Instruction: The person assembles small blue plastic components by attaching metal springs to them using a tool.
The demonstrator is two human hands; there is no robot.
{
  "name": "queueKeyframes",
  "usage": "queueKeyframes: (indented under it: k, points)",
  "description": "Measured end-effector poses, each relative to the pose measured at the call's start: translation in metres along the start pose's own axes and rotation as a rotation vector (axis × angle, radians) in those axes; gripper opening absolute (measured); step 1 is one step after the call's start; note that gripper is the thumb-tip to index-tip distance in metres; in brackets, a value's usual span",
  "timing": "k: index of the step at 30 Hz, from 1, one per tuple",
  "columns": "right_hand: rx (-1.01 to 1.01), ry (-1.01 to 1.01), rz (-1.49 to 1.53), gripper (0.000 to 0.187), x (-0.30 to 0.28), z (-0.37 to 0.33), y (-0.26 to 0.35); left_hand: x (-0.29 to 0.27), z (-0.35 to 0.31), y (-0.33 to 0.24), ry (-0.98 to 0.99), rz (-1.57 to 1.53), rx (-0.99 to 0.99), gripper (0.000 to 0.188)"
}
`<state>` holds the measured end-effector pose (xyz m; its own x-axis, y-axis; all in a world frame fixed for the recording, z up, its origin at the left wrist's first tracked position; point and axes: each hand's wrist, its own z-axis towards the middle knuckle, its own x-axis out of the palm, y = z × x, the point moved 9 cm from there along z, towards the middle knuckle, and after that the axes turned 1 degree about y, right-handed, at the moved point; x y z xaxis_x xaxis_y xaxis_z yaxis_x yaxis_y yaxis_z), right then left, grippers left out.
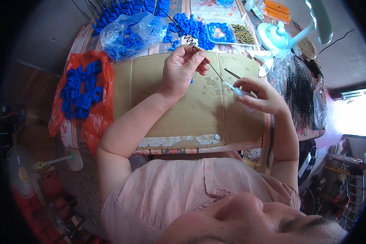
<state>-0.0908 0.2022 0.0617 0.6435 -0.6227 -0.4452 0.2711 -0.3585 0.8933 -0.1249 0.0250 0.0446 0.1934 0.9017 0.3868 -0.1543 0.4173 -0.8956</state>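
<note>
My left hand [179, 71] is closed, thumb and fingers pinching a thin black wire with a spring coil [189, 40]. The wire's straight end slants down to the right. My right hand [264, 95] grips a small translucent squeeze bottle [239, 92], its narrow nozzle at or very close to the wire's end; I cannot tell if they touch. A slim dark tool like tweezers [232, 73] sticks out beside my right fingers; how it is held is hidden. Both hands are above a brown cardboard sheet [166, 118]. A bit of blue shows by my left wrist.
At left lies a red plastic bag [101, 97] with blue plastic parts [82, 91]. Farther back are a clear bag [110, 40], loose blue pieces [187, 26], a tray of blue bits [219, 32] and brass-coloured pins [243, 34]. A pale lamp [274, 35] and black coiled wires [301, 93] stand right.
</note>
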Motion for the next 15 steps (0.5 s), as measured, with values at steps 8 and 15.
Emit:
queueKeyframes:
  k: [8,15]
  points:
    - [0.041,0.021,0.015,0.022,-0.0014,-0.0004,0.0028,-0.0004,0.0002,-0.0011,0.001,0.006,0.01,0.01]
    - [0.052,0.031,0.014,0.022,-0.0004,0.0002,0.005,-0.0057,0.0016,0.0005,-0.04,0.005,-0.008,0.011]
